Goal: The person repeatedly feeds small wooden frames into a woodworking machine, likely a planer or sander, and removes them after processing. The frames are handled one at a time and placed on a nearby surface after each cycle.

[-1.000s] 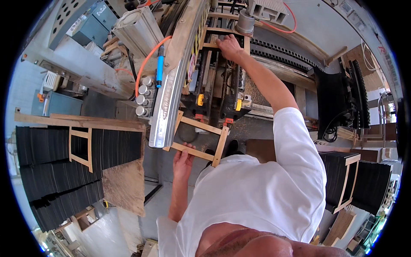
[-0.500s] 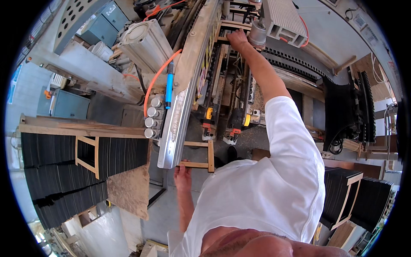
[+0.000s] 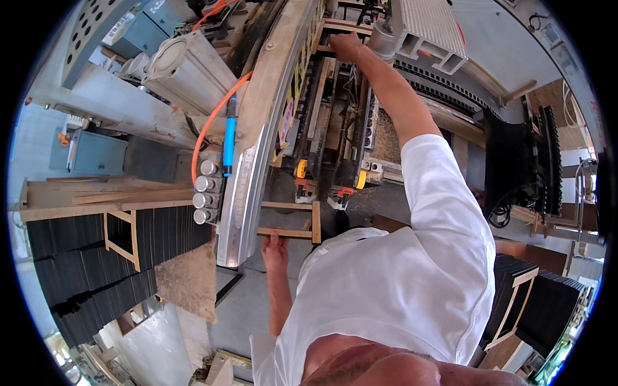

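Observation:
My left hand grips the near rail of a small wooden frame held low, just under the long metal machine beam. My right hand reaches far up with the arm stretched out and rests closed on another wooden frame piece inside the machine, beside a grey ribbed metal block. The left part of the near frame is hidden behind the beam.
An orange hose and a blue fitting run along the beam above silver cylinders. Stacks of black panels with wooden frames stand at the left and right. Yellow and orange clamps sit inside the machine.
The view has shifted so the machine beam looms nearer. My left hand has drawn the small frame lower and closer to my body. My right hand has stayed up on the frame piece inside the machine.

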Demonstrator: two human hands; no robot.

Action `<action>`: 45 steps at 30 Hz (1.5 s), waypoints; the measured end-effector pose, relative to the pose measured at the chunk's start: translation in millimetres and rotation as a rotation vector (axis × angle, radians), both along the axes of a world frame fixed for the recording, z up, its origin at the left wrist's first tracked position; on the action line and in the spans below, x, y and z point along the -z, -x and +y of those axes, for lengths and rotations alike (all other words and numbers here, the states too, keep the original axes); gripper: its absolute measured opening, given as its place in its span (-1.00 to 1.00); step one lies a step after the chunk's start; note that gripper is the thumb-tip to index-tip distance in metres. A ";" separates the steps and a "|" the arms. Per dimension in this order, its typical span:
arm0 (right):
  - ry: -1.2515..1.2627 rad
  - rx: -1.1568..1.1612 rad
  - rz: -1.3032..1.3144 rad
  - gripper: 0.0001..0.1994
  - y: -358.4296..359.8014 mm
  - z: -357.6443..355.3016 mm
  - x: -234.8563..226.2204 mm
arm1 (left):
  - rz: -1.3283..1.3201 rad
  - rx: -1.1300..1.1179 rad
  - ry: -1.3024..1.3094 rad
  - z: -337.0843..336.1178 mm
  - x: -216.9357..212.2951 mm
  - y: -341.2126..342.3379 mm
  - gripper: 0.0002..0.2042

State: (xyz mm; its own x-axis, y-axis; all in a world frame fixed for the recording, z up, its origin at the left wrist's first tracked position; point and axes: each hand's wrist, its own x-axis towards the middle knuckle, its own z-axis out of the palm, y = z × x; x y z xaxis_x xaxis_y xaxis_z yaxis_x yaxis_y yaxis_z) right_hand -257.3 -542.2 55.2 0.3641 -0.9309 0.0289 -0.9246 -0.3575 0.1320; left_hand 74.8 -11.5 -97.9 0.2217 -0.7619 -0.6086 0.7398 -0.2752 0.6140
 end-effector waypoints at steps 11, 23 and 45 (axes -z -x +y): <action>0.051 0.006 0.188 -0.78 -3.9 -8.6 13.9 | -0.064 -0.031 0.008 -0.5 3.7 18.2 -0.75; 0.077 0.027 0.375 -0.59 -24.4 6.9 3.6 | -0.104 -0.198 -0.010 29.2 -9.9 48.9 -0.79; 0.030 0.125 0.349 -0.69 -18.1 19.3 -27.8 | -0.720 -0.307 0.121 89.0 -157.3 1.2 -0.67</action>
